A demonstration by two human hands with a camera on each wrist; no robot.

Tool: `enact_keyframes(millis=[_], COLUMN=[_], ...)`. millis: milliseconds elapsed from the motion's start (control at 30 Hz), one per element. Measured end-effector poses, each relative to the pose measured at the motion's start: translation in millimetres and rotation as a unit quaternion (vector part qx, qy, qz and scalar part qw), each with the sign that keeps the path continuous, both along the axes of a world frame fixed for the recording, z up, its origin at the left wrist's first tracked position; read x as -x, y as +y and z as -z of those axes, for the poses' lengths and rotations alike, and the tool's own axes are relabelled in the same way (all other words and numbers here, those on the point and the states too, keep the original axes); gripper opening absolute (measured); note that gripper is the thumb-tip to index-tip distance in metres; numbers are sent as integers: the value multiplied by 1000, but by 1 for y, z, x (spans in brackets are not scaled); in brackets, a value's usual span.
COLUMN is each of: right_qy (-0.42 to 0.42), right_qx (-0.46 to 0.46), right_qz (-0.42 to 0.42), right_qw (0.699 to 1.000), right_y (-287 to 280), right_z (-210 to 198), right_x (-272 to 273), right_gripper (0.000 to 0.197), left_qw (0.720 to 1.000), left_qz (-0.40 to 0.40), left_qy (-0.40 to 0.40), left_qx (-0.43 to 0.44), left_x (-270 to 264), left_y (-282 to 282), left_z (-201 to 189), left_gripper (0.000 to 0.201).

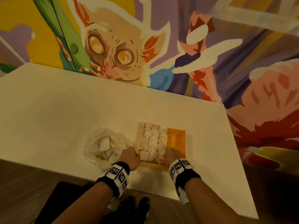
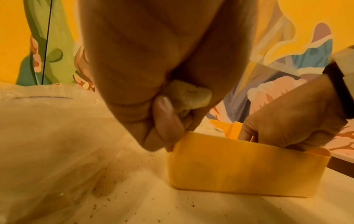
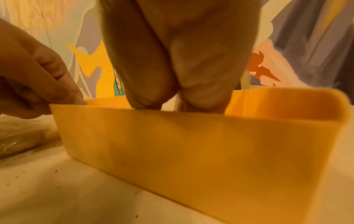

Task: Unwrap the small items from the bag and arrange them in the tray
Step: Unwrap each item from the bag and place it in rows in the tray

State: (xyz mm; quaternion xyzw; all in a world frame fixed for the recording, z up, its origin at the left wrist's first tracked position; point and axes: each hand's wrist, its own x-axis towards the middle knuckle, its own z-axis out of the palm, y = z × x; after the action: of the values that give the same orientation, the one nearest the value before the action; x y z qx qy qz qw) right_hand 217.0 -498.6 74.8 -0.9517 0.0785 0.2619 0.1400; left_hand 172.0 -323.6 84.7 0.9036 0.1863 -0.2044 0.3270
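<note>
Head view had the clear plastic bag (image 1: 103, 147) sitting crumpled on the white table (image 1: 64, 113) at the left, with a few pale wrapped pieces and bits of yellow still inside it. Just right of the bag was the left hand (image 1: 130, 156), parked at the near left corner of the yellow tray (image 1: 177, 139). Left wrist cam showed that hand's fingers curled tight around a scrunched whitish wrapper (image 2: 188, 96), knuckles right against the tray's rim. Dark crumbs were scattered on the table beside it.

Tray itself was mostly packed: rows of small white items (image 1: 153, 141) filled its left and middle, and the right strip was bare yellow.

Right hand (image 1: 172, 155) was at the near edge of the tray, fingers dipped inside over the wall. A small yellow piece (image 1: 160, 160) sat right beside that hand at the rim. Right wrist cam only gave the back of the palm and the tray wall, so honestly couldn't tell whether those fingers were pinching anything.

Big colourful mural (image 1: 113, 54) behind the table.
</note>
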Motion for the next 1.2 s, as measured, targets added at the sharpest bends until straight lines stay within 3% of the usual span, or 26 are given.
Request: enact_keyframes(millis=[500,800,1033,1200], right_qy=[-18,-48,-54,-62], right_qx=[-65,-75,-113,-148], right_qz=[52,50,41,72], right_qw=[996,995,991,984], right_y=[-10,-6,-6,-5], right_z=[-6,-5,-7,-5], right_x=[1,1,1,-2], right_gripper=[29,65,54,76], left_qw=[1000,1000,1000,1000], left_qz=[-1,-6,-8,-4], left_qy=[-9,-7,-8,-9], left_qx=[0,8,10,7], left_x=[-2,-2,-1,1], left_y=[3,2,2,4], left_z=[7,4,4,1], left_gripper=[26,26,25,30])
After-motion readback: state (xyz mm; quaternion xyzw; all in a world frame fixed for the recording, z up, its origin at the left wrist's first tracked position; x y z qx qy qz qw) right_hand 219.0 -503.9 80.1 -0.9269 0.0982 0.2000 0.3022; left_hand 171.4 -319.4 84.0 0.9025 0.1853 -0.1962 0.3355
